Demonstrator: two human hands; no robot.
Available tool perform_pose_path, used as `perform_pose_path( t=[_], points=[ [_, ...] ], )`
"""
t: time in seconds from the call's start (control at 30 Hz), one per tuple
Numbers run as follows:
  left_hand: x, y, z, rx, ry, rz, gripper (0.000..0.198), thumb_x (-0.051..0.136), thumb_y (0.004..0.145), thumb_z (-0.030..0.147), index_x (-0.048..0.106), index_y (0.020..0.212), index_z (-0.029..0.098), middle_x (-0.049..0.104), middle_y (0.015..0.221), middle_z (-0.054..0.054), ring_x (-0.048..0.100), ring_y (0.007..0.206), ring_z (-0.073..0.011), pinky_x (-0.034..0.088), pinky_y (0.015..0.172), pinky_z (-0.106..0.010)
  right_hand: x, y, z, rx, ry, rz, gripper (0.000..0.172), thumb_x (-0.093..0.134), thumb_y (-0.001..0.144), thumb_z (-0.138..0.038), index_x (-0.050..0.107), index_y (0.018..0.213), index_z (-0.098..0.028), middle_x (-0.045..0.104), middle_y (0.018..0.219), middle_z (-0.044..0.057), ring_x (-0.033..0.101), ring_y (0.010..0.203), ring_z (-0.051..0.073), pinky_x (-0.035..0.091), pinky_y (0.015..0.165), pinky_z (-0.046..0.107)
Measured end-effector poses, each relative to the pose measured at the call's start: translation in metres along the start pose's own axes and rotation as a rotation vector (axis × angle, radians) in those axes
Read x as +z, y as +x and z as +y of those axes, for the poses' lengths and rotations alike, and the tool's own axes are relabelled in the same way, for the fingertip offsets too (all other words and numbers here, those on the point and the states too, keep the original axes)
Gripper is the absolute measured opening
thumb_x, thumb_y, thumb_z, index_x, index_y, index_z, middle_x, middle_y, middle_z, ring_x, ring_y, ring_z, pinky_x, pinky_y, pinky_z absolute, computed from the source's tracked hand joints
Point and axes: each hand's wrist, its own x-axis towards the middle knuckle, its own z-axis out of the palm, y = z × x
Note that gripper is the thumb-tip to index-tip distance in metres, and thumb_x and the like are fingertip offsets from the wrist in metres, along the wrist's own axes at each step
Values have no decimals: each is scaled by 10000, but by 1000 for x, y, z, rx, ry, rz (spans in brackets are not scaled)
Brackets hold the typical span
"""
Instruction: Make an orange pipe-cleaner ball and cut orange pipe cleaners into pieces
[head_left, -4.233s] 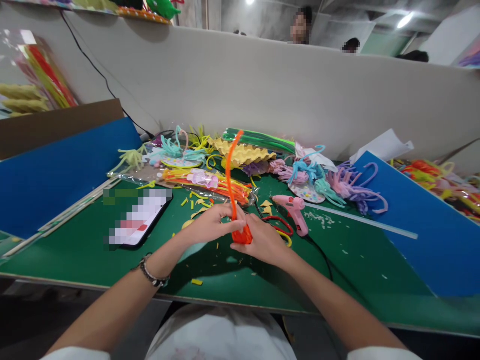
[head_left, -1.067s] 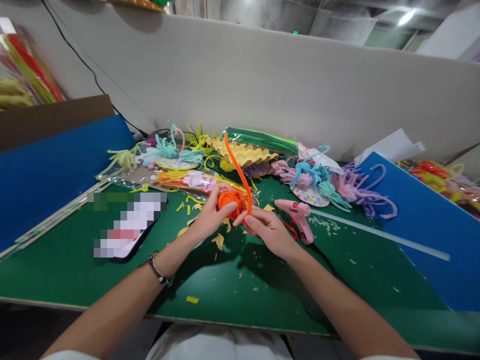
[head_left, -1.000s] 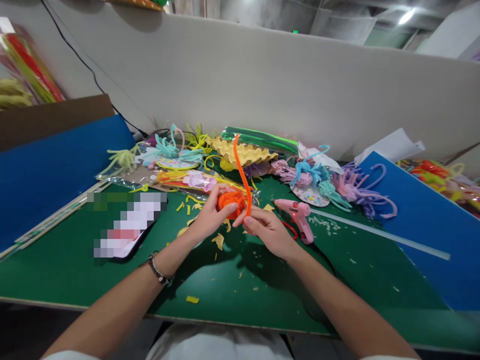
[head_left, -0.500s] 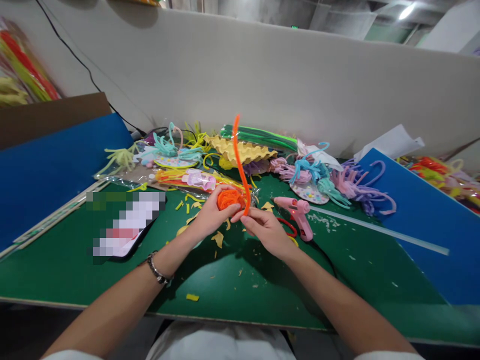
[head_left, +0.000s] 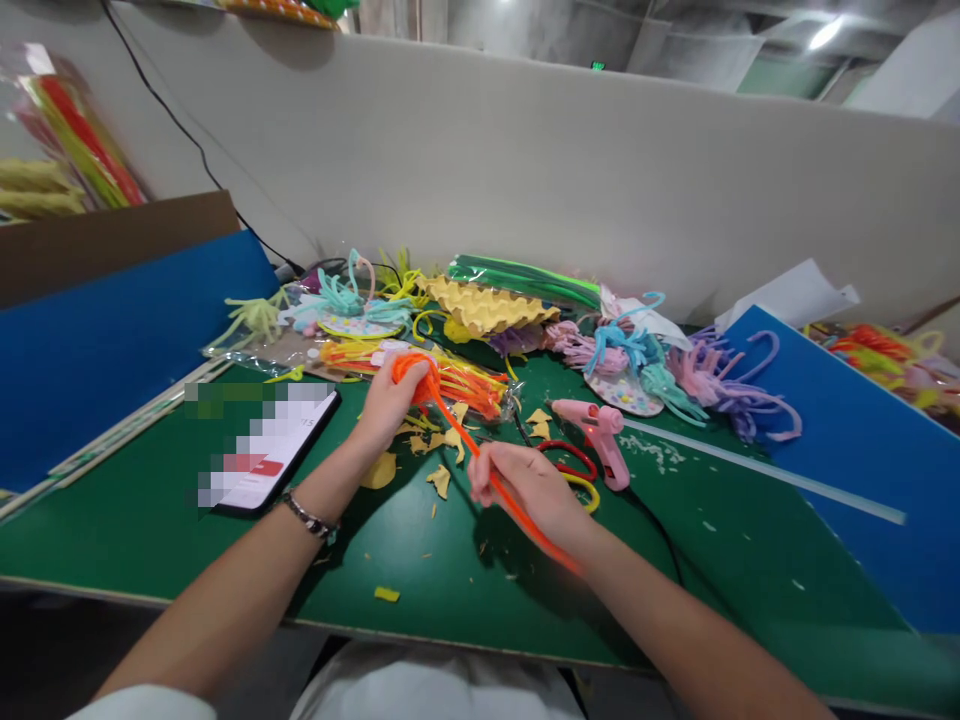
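My left hand (head_left: 391, 398) is closed round a coiled ball of orange pipe cleaner (head_left: 415, 366), just above the middle of the table. From that coil a loose orange length (head_left: 459, 428) runs down to the right. My right hand (head_left: 529, 485) pinches this length between thumb and fingers, and its blurred free end passes over the wrist. Right beside my right hand lie scissors (head_left: 587, 490) with red and yellow handles, partly hidden. A pink glue gun (head_left: 598, 432) rests a little beyond them, its cord trailing toward the front.
Yellow paper scraps (head_left: 441, 482) lie around the hands on the green table (head_left: 420, 630). A phone (head_left: 289, 440) is at the left. Bagged orange and yellow pipe cleaners (head_left: 480, 388), a yellow egg-carton sheet (head_left: 487, 305) and pastel bundles (head_left: 600, 350) line the back. Blue boards (head_left: 847, 470) flank the sides.
My hands have moved apart: the left went leftward with the orange coil, the right down and rightward. The loose length, upright before, is now drawn out between them. The view has shifted slightly.
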Motion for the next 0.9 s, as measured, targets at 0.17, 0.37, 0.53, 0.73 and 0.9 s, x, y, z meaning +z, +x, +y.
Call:
perform_pose_path(
  t=[0.17,0.37,0.53,0.73,0.9],
  points=[
    [-4,2,9,-49,-86,-15,295,574,580,383,508,769,166,531,698,32,504,645,-115,420,606,-231,-6,-8,-3,-25,140,-63,210,620,698,-335,650,849,-193,554,628,-10,515,585,98,397,633,259],
    [-1,-3,13,-101,-96,-137,297,567,580,383,557,741,133,583,701,-14,530,637,-145,436,594,-270,-12,-15,-5,-213,-58,-66,210,558,773,-300,626,963,-238,608,714,8,562,693,124,422,705,287],
    [-5,0,7,-3,-24,-114,291,559,601,377,578,780,149,593,807,-22,541,741,-163,436,693,-283,-18,-15,-7,-210,-110,-63,324,452,819,-424,674,801,-188,540,550,-2,497,505,91,398,533,239],
    [-11,2,12,106,120,-44,241,597,593,314,566,787,173,571,820,0,511,786,-153,390,781,-259,-19,-27,-6,-121,-211,-76,469,362,852,-457,668,664,-155,486,514,-5,423,460,66,344,486,214],
    [-11,-2,22,147,290,-88,279,554,622,345,547,837,168,573,869,-14,518,809,-162,405,767,-258,-17,-36,-8,-88,-292,-151,483,326,870,-435,665,705,-132,458,523,-7,431,495,72,353,508,216]
  ],
)
